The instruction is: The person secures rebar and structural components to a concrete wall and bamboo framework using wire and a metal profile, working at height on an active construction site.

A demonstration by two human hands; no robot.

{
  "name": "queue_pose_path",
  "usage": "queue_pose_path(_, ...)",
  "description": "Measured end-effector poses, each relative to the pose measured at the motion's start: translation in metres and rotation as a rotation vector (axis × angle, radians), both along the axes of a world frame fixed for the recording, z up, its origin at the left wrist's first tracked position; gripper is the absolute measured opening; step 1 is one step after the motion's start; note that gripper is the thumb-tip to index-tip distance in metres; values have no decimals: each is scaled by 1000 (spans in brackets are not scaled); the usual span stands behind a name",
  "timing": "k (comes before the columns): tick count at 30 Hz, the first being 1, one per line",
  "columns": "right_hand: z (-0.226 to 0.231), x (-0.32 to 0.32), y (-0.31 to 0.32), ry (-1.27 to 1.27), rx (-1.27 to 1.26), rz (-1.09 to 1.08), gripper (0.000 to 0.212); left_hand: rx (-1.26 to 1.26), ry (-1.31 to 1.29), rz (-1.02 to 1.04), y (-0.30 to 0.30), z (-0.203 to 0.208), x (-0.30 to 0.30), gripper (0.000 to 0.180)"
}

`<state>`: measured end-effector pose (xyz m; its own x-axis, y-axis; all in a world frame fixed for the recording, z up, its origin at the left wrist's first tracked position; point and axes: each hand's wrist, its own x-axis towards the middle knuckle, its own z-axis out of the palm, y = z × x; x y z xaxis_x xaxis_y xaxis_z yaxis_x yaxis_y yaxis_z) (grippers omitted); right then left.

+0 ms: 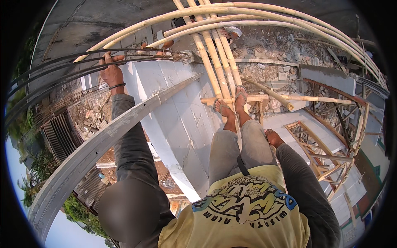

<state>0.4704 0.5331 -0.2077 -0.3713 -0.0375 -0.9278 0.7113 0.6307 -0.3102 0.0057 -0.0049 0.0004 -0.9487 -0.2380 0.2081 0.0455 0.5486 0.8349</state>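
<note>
Though slender, dark bars (82,70) against left hand (111,74).

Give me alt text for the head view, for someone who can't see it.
The wearer's left hand reaches to dark rods; the right hand is low beside the right leg. Sandalled feet stand on bamboo poles by a pale block wall, above rubble.
</note>
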Motion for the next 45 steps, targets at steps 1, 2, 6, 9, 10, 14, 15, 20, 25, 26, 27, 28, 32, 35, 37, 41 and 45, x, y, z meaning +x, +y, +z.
queue_pose_path(1, 11, 5, 5, -27, -23, -61, 45, 9, -4, 0, -3, -2, 1, 27)
queue_pose_path(2, 22, 12, 9, -77, -10, -142, 44, 16, -8, 0, -6, -4, 1, 27)
queue_pose_path(6, 57, 23, 13, -196, 23, -429, 39, 145, -28, 42, -4, -6, 1, 26)
queue_pose_path(9, 26, 68, 24, 245, 83, -26, 35, 36, -40, 9, 5, -2, -5, 27)
queue_pose_path(10, 12, 81, 27, 467, 106, 218, 34, 8, -48, 4, 5, -2, -5, 27)
queue_pose_path(14, 16, 73, 9, 504, 20, 317, 36, -119, -3, -60, -7, -8, 0, 28)
queue_pose_path(15, 16, 69, 6, 425, 38, 270, 38, -166, 6, -74, -11, -7, 0, 28)
queue_pose_path(20, 28, 57, 4, 279, 57, 274, 37, 31, -75, 4, -5, -7, 0, 30)
queue_pose_path(25, 25, 57, 0, 219, 65, 18, 37, 63, -79, 10, 2, -4, -2, 31)
queue_pose_path(26, 24, 58, 2, 193, 75, -14, 36, 101, -64, 2, 3, -3, -3, 29)
queue_pose_path(27, 32, 49, -3, 162, 76, -42, 36, 130, -53, 1, -1, -6, -1, 27)
queue_pose_path(28, 41, 42, -6, 135, 84, -73, 36, 166, -39, -5, -3, -8, -1, 26)
queue_pose_path(32, 50, 40, -13, 191, 76, -246, 30, -119, -14, -78, -14, -11, 0, 28)
queue_pose_path(35, 57, 34, -13, 160, 89, -212, 30, -122, -36, -49, -14, -11, 0, 28)
queue_pose_path(37, 60, 31, -13, 83, 90, -206, 32, -34, -74, -24, -7, -10, 0, 28)
queue_pose_path(41, 50, 37, -12, 112, 78, -215, 31, 40, -88, -24, -7, -7, -1, 28)
queue_pose_path(45, 38, 46, -9, 130, 72, -175, 32, -41, -70, -55, -7, -9, -2, 29)
